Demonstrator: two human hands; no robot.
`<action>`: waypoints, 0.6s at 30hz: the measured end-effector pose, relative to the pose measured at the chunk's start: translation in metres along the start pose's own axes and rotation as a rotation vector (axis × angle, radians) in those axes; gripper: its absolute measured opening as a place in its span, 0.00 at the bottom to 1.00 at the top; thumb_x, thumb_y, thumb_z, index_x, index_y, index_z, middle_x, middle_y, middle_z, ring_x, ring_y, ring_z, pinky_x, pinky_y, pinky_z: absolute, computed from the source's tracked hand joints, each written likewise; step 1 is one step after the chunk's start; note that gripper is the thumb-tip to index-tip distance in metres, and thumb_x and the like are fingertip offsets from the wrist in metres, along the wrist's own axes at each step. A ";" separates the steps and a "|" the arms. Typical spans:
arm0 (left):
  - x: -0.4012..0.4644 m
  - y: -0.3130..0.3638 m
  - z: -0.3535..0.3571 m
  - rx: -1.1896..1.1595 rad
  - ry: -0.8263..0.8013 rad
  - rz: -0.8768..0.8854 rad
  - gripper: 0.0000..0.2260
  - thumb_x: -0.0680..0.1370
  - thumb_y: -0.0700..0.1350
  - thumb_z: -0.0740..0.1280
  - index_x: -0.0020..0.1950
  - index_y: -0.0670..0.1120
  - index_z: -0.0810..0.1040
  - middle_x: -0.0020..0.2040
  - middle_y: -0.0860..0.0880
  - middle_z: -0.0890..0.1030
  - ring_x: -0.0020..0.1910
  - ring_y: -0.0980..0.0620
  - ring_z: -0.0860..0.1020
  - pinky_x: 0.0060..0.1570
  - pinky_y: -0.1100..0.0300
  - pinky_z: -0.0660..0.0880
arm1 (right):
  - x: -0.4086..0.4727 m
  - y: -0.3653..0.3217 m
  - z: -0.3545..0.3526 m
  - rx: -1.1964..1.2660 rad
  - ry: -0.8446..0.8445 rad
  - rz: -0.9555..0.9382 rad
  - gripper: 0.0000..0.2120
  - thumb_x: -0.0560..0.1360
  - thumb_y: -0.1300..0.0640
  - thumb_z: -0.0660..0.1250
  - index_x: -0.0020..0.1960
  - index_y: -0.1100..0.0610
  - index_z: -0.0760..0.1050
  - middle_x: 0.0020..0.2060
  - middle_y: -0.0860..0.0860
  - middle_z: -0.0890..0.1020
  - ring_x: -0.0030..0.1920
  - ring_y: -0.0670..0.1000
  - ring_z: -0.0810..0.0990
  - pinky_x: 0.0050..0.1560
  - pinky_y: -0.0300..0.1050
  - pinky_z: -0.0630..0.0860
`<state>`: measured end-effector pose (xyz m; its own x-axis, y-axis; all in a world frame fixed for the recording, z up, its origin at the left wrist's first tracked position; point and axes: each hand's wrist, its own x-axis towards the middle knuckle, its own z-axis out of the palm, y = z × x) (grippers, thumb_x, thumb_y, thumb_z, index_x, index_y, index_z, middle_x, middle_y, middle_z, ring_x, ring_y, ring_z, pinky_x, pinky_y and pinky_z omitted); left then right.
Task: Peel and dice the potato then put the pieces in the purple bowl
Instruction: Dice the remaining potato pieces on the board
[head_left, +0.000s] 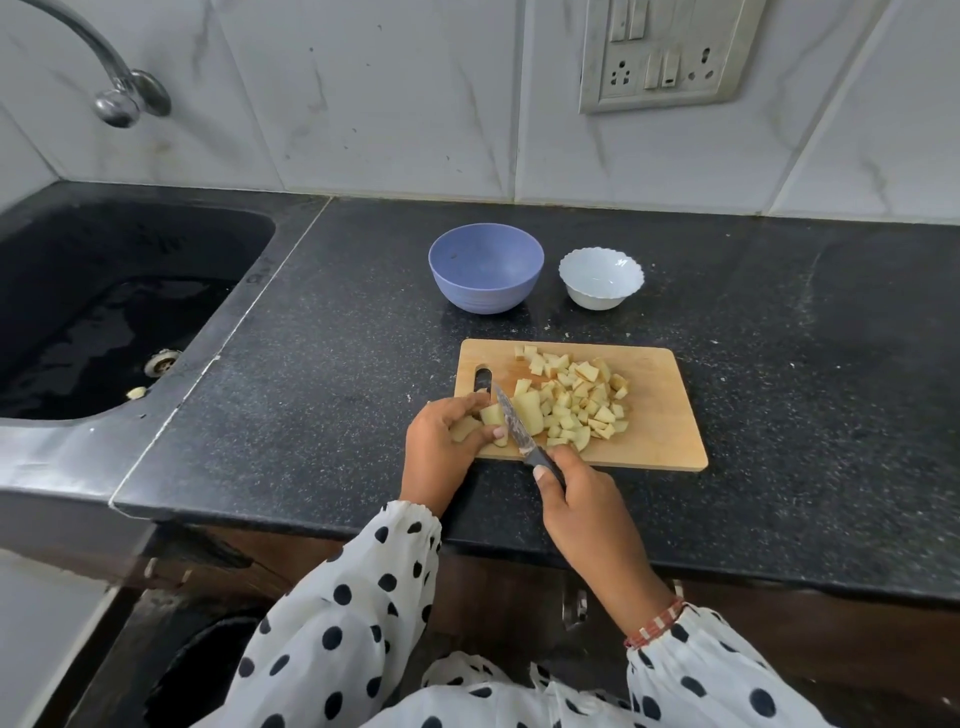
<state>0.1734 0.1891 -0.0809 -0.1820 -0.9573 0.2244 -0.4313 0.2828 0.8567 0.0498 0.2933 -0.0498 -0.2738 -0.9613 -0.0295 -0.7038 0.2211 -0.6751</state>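
Dicing step, near the end; peeling looks done, no skin visible on the flesh. Left to right:

Sink (104, 312) far left w/ tap (119, 98) above, one pale scrap by the drain (136, 393). Not in the way.

Left hand (441, 441) at the board's near-left corner, fingers curled round the last uncut chunk of potato (491, 415), pinning it down. Knife (511, 421) blade sits right against that chunk, tip pointing away from the person, edge on the board. Fingertips are v. close to the blade, so that's the risk.

Right hand (582, 499) is clenched on the knife handle, thumb up on top.

Cutting board (665, 426): heap of diced pieces (576, 400) in the middle, a few still big.

Purple bowl (485, 267) behind the board, upright, nothing in it yet. White bowl (601, 278) just beside it on the right, apart from it; easy to mix up when tipping. Socket plate (670, 52) on the wall, irrelevant.

Next, I'd say: cut the held chunk down, maybe halve the big bits, then lift or scrape pieces into the purple bowl. Path from board to bowl is open counter.
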 end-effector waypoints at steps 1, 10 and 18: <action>-0.001 0.002 0.000 -0.016 -0.008 0.002 0.15 0.68 0.42 0.75 0.54 0.47 0.81 0.47 0.53 0.81 0.47 0.60 0.77 0.53 0.66 0.72 | 0.000 0.000 0.001 -0.006 0.005 0.000 0.14 0.81 0.52 0.54 0.64 0.53 0.70 0.39 0.47 0.74 0.47 0.53 0.76 0.41 0.45 0.70; 0.001 0.007 0.003 -0.028 -0.005 0.046 0.09 0.70 0.34 0.71 0.49 0.40 0.83 0.40 0.59 0.75 0.41 0.74 0.73 0.43 0.80 0.66 | 0.002 0.002 0.003 -0.129 0.053 -0.055 0.14 0.81 0.52 0.53 0.62 0.54 0.70 0.36 0.48 0.72 0.37 0.49 0.70 0.35 0.42 0.63; 0.009 0.000 0.008 0.015 -0.016 0.056 0.08 0.70 0.37 0.72 0.48 0.43 0.83 0.43 0.50 0.82 0.45 0.56 0.77 0.46 0.74 0.69 | -0.002 0.008 0.000 -0.088 0.042 -0.052 0.13 0.81 0.52 0.55 0.62 0.53 0.71 0.36 0.48 0.75 0.36 0.49 0.75 0.34 0.44 0.70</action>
<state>0.1648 0.1812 -0.0826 -0.2203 -0.9389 0.2645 -0.4332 0.3371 0.8359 0.0448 0.2970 -0.0551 -0.2616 -0.9645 0.0357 -0.7718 0.1868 -0.6078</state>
